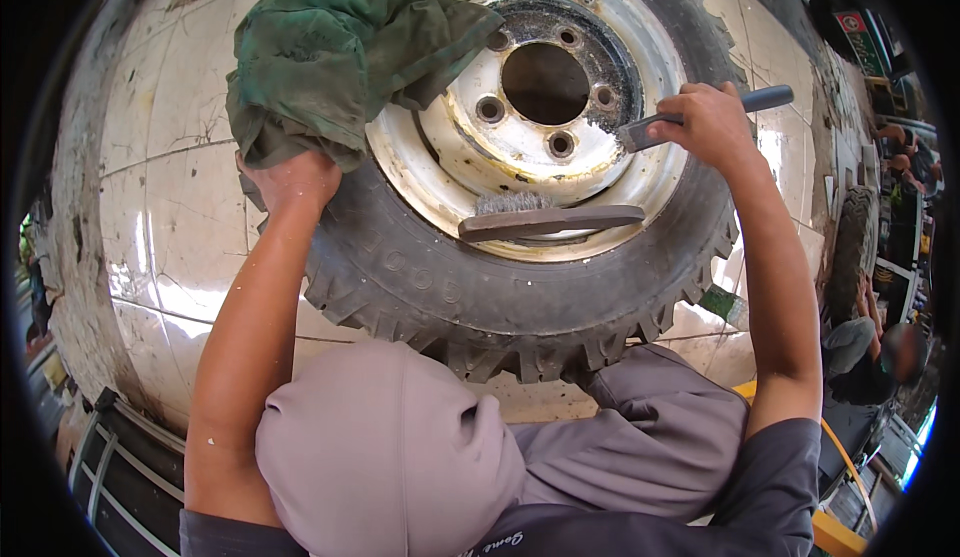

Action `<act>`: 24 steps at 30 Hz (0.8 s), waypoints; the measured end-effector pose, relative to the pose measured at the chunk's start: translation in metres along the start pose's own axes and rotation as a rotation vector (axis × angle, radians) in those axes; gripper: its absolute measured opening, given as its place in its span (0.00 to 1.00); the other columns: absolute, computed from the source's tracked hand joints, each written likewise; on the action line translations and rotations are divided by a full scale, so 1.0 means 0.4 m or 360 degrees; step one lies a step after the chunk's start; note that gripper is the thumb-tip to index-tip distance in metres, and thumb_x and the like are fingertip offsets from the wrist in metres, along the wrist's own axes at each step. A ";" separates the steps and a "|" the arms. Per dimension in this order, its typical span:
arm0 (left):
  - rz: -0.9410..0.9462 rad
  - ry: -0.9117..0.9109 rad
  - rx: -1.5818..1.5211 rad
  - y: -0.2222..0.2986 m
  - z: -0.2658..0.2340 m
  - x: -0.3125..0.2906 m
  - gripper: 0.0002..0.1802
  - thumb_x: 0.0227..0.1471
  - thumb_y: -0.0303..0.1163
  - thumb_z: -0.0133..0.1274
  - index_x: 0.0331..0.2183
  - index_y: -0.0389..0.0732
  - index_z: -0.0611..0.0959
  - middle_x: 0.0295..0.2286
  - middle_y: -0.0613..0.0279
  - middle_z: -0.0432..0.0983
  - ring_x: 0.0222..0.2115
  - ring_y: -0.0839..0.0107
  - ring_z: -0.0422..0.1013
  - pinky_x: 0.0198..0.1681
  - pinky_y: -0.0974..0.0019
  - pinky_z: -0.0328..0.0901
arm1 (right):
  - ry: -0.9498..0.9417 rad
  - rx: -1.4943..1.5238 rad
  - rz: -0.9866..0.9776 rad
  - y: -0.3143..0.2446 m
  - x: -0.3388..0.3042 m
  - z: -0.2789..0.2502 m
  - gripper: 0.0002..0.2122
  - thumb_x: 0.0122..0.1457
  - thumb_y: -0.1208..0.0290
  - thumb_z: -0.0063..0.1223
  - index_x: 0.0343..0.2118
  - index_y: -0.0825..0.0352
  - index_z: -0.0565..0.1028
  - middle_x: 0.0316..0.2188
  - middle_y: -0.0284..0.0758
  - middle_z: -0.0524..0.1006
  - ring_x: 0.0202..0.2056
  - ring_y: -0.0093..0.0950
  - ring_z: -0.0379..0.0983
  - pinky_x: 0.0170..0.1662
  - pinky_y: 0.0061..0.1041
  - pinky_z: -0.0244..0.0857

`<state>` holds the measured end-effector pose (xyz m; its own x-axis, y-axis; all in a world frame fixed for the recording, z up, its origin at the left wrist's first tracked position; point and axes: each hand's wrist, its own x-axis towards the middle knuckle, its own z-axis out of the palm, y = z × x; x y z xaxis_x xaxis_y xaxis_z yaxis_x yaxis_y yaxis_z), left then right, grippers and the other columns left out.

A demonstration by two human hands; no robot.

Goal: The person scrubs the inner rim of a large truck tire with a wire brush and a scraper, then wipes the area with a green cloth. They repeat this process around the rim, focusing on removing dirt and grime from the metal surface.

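Observation:
A large knobby tyre (430, 287) on a white steel rim (610, 27) lies flat on the tiled floor. My left hand (290, 179) grips a crumpled green rag (330, 52) that covers the tyre's upper left and part of the rim. My right hand (712, 122) holds a grey-handled scraper (655, 129) with its blade against the rusty inner ring near the bolt holes. A wire brush (550, 219) rests loose on the rim's near side.
Cream floor tiles (160, 157) with cracks surround the wheel. A second tyre (852, 242) stands at the right, and another person (870, 352) sits there. My grey-clad knees (400, 447) are close to the tyre's near edge.

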<state>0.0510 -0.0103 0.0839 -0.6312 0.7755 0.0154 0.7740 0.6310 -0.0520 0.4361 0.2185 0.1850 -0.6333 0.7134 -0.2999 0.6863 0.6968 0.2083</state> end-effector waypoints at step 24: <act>-0.0042 -0.0183 0.0003 0.010 -0.017 0.004 0.51 0.48 0.58 0.56 0.66 0.48 0.54 0.65 0.56 0.50 0.66 0.58 0.47 0.67 0.47 0.39 | -0.0005 0.0015 0.0017 -0.017 0.008 -0.007 0.12 0.51 0.51 0.61 0.31 0.53 0.84 0.27 0.30 0.80 0.39 0.29 0.76 0.44 0.36 0.56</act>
<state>0.0534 -0.0064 0.0907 -0.6530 0.7510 -0.0981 0.7570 0.6511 -0.0550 0.4284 0.2164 0.1854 -0.6249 0.7204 -0.3009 0.6963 0.6886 0.2026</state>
